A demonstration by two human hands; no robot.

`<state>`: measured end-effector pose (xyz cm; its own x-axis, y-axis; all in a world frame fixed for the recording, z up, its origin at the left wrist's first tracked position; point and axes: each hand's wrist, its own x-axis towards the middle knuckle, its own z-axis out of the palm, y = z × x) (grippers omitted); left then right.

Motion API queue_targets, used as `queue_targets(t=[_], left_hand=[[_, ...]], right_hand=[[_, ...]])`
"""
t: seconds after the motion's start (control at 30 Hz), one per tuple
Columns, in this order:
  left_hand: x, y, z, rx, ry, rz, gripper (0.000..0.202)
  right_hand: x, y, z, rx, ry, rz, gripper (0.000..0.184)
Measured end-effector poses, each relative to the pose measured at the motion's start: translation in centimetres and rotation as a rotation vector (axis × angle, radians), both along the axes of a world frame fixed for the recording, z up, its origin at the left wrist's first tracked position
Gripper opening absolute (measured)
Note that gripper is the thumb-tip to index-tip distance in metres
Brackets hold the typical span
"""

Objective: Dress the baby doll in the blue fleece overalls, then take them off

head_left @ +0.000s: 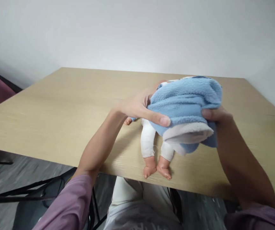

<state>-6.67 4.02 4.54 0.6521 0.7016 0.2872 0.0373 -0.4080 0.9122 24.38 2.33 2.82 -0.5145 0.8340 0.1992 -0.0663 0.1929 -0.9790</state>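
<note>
A baby doll (149,143) lies on its back on the wooden table (56,108), its bare feet at the near edge and its legs in white cloth. A fluffy blue garment (185,102) with a white lining covers its upper body and head. My left hand (139,107) grips the garment's left side, thumb laid across the fleece. My right hand (217,115) pinches the right side of the garment. Both hands hold the cloth bunched above the doll's torso.
A plain white wall stands behind the table. Black chair legs (19,195) and a grey floor show below the table's near edge at the left. My light trousers (132,204) sit under the edge.
</note>
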Motion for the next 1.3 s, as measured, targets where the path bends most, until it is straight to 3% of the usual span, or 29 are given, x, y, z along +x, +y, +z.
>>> queue_targets(t=[0.07,0.2,0.27,0.43,0.57,0.63,0.7,0.83,1.07,1.3], left_hand=[[-0.4,-0.3,-0.5,-0.047,0.032,-0.047,0.069],[-0.4,-1.9,-0.9,-0.065,-0.021,-0.067,0.068],[-0.1,-3.4,-0.9,-0.075,-0.060,-0.081,0.063],[0.7,-7.8,-2.2,-0.182,-0.129,-0.010,0.049],[1.3,-11.2,-4.7,-0.201,-0.187,0.108,0.052],[1.9,-12.9,-6.0,-0.210,-0.222,0.230,0.053],[2.8,-14.7,-7.2,-0.253,-0.215,0.381,0.046],[4.6,-17.4,-9.2,-0.313,-0.169,0.639,0.035],[4.7,-19.0,-12.1,-0.215,-0.042,0.796,0.038],[3.8,-17.9,-13.3,-0.210,0.068,0.774,0.039]], right_hand=[[-0.3,0.2,0.1,-0.026,-0.041,0.068,0.063],[-0.7,0.6,0.5,0.010,-0.165,0.376,0.069],[-0.7,0.3,0.3,0.063,-0.126,0.407,0.064],[-1.2,-1.9,-0.5,-0.044,0.007,0.275,0.053],[-2.0,-4.5,-0.6,0.001,-0.114,0.288,0.061],[-2.5,-6.0,-1.0,0.023,-0.204,0.217,0.063],[-3.1,-7.6,-1.9,0.040,-0.289,0.061,0.054],[-4.3,-10.1,-4.1,0.177,-0.407,-0.206,0.016],[-5.9,-11.5,-6.5,0.320,-0.662,-0.369,0.019],[-6.7,-11.1,-7.6,0.314,-0.746,-0.384,0.025]])
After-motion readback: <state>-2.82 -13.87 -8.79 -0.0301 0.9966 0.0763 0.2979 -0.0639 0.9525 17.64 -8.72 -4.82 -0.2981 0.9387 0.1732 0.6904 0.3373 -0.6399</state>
